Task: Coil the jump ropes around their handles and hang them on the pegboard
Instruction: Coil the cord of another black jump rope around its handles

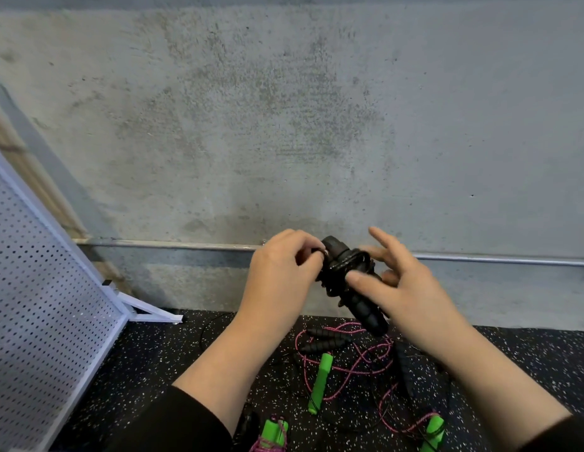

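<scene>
— Okay, hands?
— Left hand (281, 272) pinches the black cord at the black handles (352, 285); right hand (401, 282) holds the handles, fingers partly spread.
— Where's it all?
— Held above the floor (160, 353); pink rope (359, 357) and green handles (320, 383) below, pegboard (39, 288) left.

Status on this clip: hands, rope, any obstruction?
Left hand pinching rope end. Right hand thumb pressing black foam handles, fingers spread. Rope nearly coiled. White pegboard left, unobstructed.
</scene>
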{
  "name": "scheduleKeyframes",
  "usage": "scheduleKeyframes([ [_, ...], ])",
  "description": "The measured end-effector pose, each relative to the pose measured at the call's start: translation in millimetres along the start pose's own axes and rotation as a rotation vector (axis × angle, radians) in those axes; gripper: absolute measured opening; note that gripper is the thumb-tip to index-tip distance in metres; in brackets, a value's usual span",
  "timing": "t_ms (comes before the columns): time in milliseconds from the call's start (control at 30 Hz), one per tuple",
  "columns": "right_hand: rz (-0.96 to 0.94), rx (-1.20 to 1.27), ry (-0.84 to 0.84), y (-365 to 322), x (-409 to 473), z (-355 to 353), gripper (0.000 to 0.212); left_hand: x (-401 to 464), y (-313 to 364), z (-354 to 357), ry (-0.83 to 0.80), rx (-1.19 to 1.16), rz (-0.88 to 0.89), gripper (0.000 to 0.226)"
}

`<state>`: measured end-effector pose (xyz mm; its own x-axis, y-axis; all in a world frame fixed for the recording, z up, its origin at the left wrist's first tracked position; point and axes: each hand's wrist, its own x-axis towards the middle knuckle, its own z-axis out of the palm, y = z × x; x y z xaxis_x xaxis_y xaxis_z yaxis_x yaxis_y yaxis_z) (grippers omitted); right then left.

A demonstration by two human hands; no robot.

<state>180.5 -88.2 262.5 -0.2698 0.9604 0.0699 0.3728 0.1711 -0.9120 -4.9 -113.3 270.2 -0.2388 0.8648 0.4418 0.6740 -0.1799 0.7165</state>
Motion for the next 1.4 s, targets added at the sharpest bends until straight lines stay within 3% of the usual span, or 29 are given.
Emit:
scheduleKeyframes([
  [100,0.146,0.3,0.074,-2.0,1.9,0.2,0.056,0.3,2.8,-3.9,0.049,-0.186,-0.115,0.015],
  [233,0.472,0.762,-0.224,-5.7,-3.2,4.0,0.036,-1.5,3.6,-5.5,0.017,-0.176,-0.102,0.014],
  [367,0.356,0.615,-0.238,0.1,-4.0,8.3,0.024,-0.2,-6.2,-3.1,-0.083,0.063,0.091,0.02],
  [467,0.18,0.378,-0.118,4.7,-0.6,6.9,0.028,-1.0,-4.0,-1.5,-0.167,-0.01,0.036,0.028],
  [567,0.125,0.293,-0.055,6.2,1.0,7.5,0.038,-1.2,-2.9,-1.8,-0.013,-0.217,-0.128,0.033],
  [733,0.035,0.174,0.01,3.0,1.4,9.9,0.044,2.3,-10.0,-1.0,0.258,-0.476,-0.411,0.012],
  [800,0.002,0.103,0.033,-1.0,-0.1,10.9,0.047,-1.6,-8.6,0.4,0.14,-0.637,-0.612,0.013],
  [900,-0.033,0.012,0.0,-1.4,-2.0,18.5,0.061,-10.9,-5.9,5.5,-0.199,-0.906,-0.772,0.039],
  [1000,0.022,0.108,-0.031,2.7,-1.3,29.7,0.061,-11.7,-10.5,6.8,-0.188,-0.965,-0.771,0.032],
  [1100,0.086,0.278,-0.04,8.5,-0.7,38.5,0.055,-10.2,-24.9,1.0,-0.125,-0.856,-0.761,0.025],
  [1233,0.213,0.465,-0.074,11.3,-4.3,54.6,0.053,-17.7,-35.4,-13.1,-0.196,-0.756,-0.733,0.026],
  [1400,0.317,0.564,-0.101,21.7,-6.3,88.5,0.047,-34.2,-53.2,-27.8,-0.177,-0.714,-0.775,0.017],
])
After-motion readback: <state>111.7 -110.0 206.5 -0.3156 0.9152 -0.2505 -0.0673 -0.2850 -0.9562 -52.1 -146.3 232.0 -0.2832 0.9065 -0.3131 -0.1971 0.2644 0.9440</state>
